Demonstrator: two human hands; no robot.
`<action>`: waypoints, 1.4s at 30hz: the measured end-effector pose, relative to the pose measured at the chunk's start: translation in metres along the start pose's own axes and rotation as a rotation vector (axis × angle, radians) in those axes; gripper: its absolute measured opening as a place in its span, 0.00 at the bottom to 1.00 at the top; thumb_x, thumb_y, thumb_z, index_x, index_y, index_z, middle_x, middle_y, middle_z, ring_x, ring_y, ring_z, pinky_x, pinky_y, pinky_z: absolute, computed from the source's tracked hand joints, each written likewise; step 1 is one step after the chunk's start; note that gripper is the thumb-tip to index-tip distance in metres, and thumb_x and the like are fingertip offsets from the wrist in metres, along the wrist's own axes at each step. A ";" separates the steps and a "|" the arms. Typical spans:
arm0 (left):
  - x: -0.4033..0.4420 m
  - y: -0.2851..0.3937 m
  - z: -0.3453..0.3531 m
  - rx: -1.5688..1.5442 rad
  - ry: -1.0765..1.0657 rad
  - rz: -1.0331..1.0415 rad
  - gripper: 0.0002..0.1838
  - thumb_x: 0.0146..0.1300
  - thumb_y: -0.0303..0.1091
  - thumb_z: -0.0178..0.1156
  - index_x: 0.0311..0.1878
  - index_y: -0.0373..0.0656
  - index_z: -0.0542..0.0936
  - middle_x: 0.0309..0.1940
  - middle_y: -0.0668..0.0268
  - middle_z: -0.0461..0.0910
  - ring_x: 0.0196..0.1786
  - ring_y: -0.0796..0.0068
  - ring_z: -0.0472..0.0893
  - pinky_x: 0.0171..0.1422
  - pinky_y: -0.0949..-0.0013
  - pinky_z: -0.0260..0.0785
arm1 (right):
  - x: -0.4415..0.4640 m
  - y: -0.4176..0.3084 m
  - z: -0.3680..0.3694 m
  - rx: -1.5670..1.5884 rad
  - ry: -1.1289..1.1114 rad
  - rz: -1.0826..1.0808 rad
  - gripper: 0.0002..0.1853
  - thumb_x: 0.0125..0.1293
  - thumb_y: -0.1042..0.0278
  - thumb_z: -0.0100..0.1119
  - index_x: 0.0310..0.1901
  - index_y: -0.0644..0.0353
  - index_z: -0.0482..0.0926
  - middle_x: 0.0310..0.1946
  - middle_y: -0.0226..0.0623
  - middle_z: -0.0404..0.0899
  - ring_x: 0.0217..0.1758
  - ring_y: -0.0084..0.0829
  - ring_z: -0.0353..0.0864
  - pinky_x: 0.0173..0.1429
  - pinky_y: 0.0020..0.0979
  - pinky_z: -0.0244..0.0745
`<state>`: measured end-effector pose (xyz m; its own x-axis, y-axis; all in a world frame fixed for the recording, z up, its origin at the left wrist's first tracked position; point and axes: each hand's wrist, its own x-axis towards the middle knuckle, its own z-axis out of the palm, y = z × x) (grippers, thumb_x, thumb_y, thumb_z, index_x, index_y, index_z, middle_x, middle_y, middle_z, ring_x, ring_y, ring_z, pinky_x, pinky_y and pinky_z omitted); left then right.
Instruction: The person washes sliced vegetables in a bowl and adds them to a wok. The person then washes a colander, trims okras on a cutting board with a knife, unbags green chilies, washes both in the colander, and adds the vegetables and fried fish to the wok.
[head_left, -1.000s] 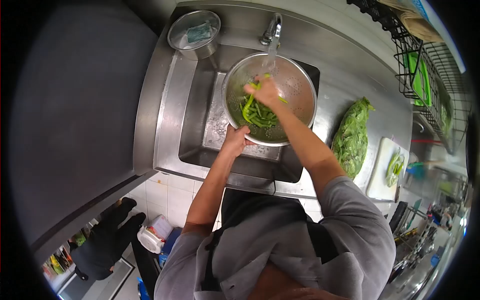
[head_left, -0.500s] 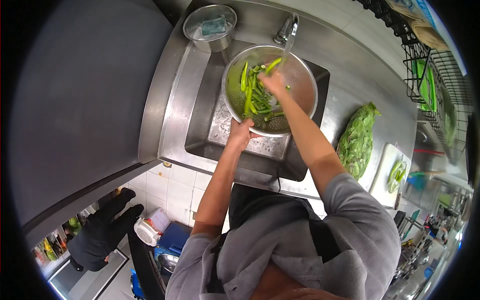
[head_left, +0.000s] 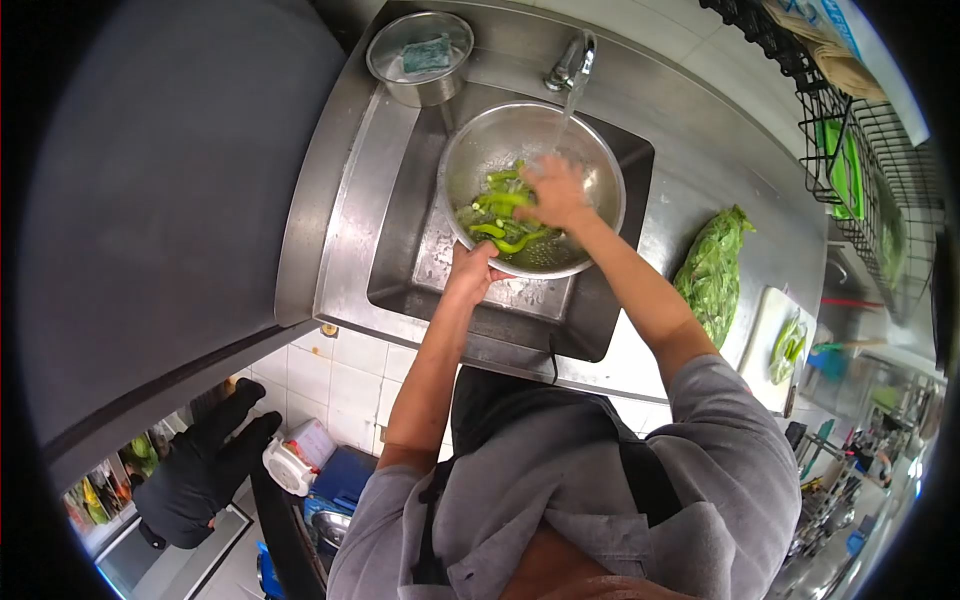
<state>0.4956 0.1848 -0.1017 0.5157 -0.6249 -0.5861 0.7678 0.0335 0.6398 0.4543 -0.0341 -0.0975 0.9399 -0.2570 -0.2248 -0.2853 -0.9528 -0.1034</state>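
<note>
A steel colander (head_left: pixel 602 180) with small holes is held over the sink (head_left: pixel 400 235), under a running tap (head_left: pixel 572 62). Inside it lie several green peppers (head_left: pixel 505 203), whole and in pieces. My left hand (head_left: pixel 475 270) is closed on the colander's near rim, thumb on top. Over the peppers, inside the colander, my right hand (head_left: pixel 558 192) has its fingers spread; it is slightly blurred, and water falls beside it.
A steel pot (head_left: pixel 420 60) with a green sponge stands at the back left. Bagged leafy greens (head_left: pixel 712 275) and a white board (head_left: pixel 768 345) with bagged peppers lie to the right. A wire rack (head_left: pixel 850 160) hangs above. Another person (head_left: pixel 190 490) stands at lower left.
The view has shifted. My right hand has opened and moved right from among the peppers, which have been stirred into a different arrangement. My left hand keeps its hold on the rim.
</note>
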 end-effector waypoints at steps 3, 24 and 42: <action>-0.003 0.001 0.005 0.025 0.033 0.016 0.32 0.63 0.17 0.50 0.71 0.25 0.56 0.62 0.42 0.73 0.54 0.44 0.86 0.45 0.45 0.90 | 0.032 0.021 0.068 0.311 -0.071 0.432 0.44 0.61 0.44 0.71 0.75 0.54 0.67 0.72 0.60 0.65 0.74 0.63 0.66 0.74 0.54 0.67; 0.011 -0.006 -0.002 0.007 0.011 -0.052 0.34 0.61 0.21 0.54 0.72 0.29 0.59 0.59 0.46 0.78 0.50 0.46 0.87 0.45 0.43 0.90 | 0.054 0.010 0.105 0.527 0.130 0.004 0.30 0.58 0.77 0.67 0.64 0.67 0.75 0.44 0.57 0.85 0.49 0.46 0.87 0.53 0.47 0.83; 0.007 -0.007 -0.019 0.210 0.024 -0.018 0.31 0.61 0.21 0.53 0.69 0.27 0.63 0.55 0.44 0.78 0.46 0.50 0.88 0.39 0.52 0.91 | 0.099 0.093 -0.012 1.771 0.458 0.789 0.06 0.76 0.77 0.51 0.46 0.69 0.77 0.39 0.44 0.84 0.39 0.42 0.89 0.45 0.46 0.90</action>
<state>0.5015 0.1952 -0.1199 0.5136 -0.6051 -0.6083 0.6819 -0.1425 0.7174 0.5227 -0.1499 -0.1177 0.4232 -0.7538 -0.5027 -0.1494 0.4892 -0.8593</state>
